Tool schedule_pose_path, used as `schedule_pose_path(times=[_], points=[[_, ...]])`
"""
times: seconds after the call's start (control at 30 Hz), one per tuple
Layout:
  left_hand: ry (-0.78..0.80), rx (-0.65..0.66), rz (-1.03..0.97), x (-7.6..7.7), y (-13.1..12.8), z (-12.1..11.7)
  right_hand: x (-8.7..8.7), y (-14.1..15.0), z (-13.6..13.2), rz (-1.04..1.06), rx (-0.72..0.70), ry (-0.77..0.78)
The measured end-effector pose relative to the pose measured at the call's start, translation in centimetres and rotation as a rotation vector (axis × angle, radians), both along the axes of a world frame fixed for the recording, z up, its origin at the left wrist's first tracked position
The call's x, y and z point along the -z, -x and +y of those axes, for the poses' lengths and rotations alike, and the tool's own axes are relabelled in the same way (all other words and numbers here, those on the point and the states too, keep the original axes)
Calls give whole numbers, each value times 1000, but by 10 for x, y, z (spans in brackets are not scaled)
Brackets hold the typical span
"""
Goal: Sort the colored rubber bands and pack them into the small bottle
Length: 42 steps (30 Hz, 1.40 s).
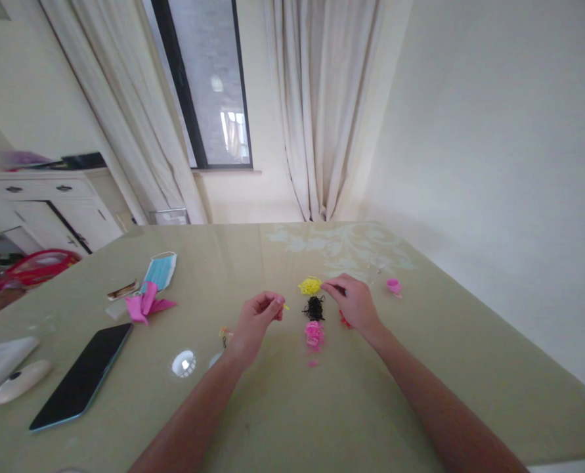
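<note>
My left hand [257, 316] hovers over the table with its fingers curled, pinching a small yellow band [285, 306]. My right hand [354, 302] rests to the right, fingers pinched beside a yellow pile of small bands [310, 285]; something red [344, 320] shows under its palm. Between the hands lie a black pile [314, 308] and, nearer me, a pink pile [314, 334] with a stray pink bit below it.
On the pale green table [282, 407] lie a black phone [82, 376], a blue face mask [160, 270], a pink bow [147, 305], a pink cap [393, 285], and white objects at the far left [6, 374]. A white cabinet [56, 203] stands behind.
</note>
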<state>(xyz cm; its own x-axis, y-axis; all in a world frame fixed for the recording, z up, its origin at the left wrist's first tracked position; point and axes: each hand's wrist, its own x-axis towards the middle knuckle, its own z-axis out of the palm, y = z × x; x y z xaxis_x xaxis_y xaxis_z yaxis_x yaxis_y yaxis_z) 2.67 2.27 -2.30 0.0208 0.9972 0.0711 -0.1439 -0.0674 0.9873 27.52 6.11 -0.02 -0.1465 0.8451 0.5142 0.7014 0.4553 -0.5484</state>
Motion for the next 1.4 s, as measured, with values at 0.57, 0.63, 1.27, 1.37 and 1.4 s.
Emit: schedule_pose_path(times=[0.57,0.63,1.27,1.37,1.4], points=[[46,39,-27,-9,-5,-4,9,13,-3,21,24,12],[53,73,11,-8,-7,-6,10,17,-16,119,-107,-8],[-24,20,908,-12,50,0,-27,24,-53,653,-413,104],[110,66,1005,-7,67,0,-29,24,-53,706,-413,101],[177,102,992,-5,71,0,-29,24,-52,715,-408,100]])
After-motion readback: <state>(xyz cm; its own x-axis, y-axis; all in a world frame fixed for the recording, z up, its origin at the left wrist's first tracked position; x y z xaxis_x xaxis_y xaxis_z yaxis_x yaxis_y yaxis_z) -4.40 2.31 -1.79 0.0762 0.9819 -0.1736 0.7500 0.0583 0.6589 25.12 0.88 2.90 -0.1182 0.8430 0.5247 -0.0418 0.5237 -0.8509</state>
